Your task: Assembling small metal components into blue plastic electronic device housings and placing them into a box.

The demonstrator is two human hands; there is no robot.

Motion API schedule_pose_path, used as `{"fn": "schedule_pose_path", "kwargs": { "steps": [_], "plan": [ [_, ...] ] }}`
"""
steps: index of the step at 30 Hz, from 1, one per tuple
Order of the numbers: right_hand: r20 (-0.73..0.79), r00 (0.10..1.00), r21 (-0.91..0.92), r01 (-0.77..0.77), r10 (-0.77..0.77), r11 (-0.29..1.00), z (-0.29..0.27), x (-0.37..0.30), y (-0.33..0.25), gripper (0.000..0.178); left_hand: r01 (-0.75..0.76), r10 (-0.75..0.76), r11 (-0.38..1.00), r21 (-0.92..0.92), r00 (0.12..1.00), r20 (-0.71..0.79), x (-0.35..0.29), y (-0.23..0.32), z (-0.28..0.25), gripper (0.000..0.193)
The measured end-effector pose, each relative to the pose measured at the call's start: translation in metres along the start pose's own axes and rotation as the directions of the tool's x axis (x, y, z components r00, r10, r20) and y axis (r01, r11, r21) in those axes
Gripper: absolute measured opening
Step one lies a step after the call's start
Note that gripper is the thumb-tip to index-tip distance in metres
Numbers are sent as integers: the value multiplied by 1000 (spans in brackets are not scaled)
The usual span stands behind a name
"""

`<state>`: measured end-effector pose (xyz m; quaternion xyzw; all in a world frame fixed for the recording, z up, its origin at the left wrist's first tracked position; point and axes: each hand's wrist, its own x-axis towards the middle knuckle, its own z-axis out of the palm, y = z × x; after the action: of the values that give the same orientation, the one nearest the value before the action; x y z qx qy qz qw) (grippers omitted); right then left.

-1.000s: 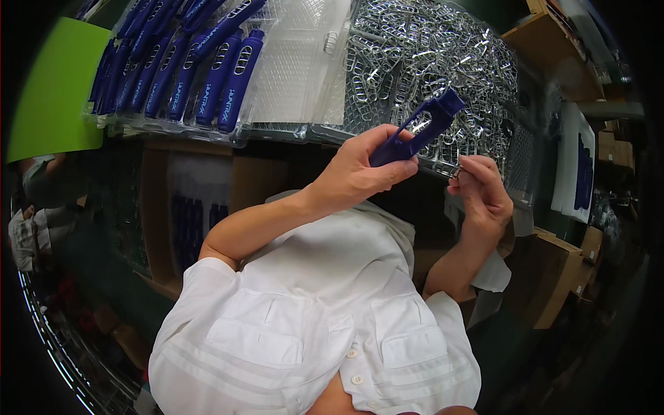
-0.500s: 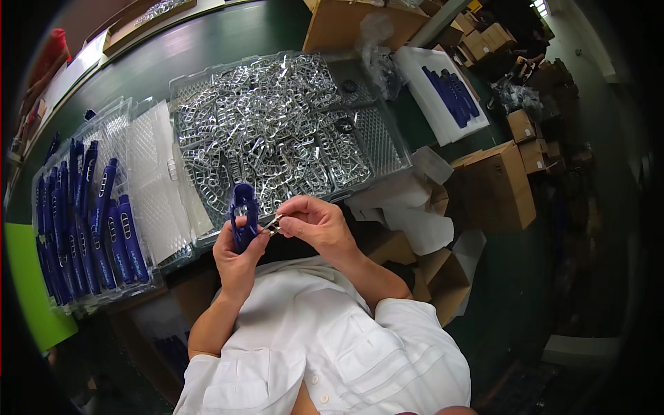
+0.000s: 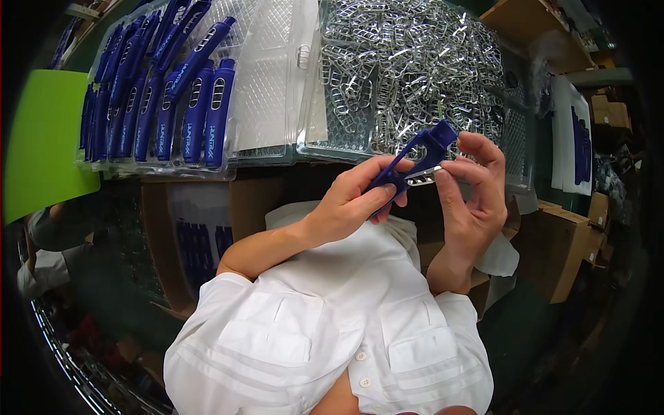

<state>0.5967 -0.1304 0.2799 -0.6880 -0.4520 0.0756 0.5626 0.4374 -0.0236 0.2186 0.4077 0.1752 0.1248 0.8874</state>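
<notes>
My left hand [image 3: 354,195] grips the lower end of a long blue plastic housing [image 3: 437,142], thumb on top and fingers wrapped below. An opening shows in the housing, which tilts up to the right in front of my chest. Between the thumb and fingers of my right hand [image 3: 473,200] is one end of a shiny silver slotted trim piece [image 3: 420,178]. The trim lies along the lower side of the housing, by its opening. Whether any of it sits inside I cannot tell. Both hands are closed, just short of the tray of silver pieces.
A clear tray heaped with silver trim pieces [image 3: 443,76] lies beyond my hands. Left of it, another clear tray holds several blue housings fitted with silver trim [image 3: 197,114]. A lime-green sheet [image 3: 48,138] is at far left. Cardboard boxes [image 3: 546,252] stand at right, near white foam [image 3: 564,131].
The view has swung left, shifting the trays up and right. The housing has turned from upright to slanting, and the silver trim now lies alongside its opening, still pinched by my right hand.
</notes>
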Motion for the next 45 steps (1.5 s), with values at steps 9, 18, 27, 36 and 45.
{"fn": "schedule_pose_path", "kwargs": {
  "steps": [9,18,27,36,45],
  "plan": [
    [96,993,-300,96,-70,949,23,5,-6,17,-15,9,989,147,999,40,-8,-4,-12,42],
    [171,979,-275,160,-115,948,29,2,15,14,-47,66,960,275,996,-60,-6,-9,-12,35],
    [-148,974,170,-146,172,975,54,-11,-1,40,-196,215,918,343,977,-16,-6,-17,-16,31],
    [233,879,385,-476,416,791,37,-25,34,22,-36,88,918,396,989,-115,-2,-1,-6,20],
    [180,937,205,-333,298,921,49,-32,38,25,64,-25,947,315,992,-126,8,-16,-22,24]
  ]
}}
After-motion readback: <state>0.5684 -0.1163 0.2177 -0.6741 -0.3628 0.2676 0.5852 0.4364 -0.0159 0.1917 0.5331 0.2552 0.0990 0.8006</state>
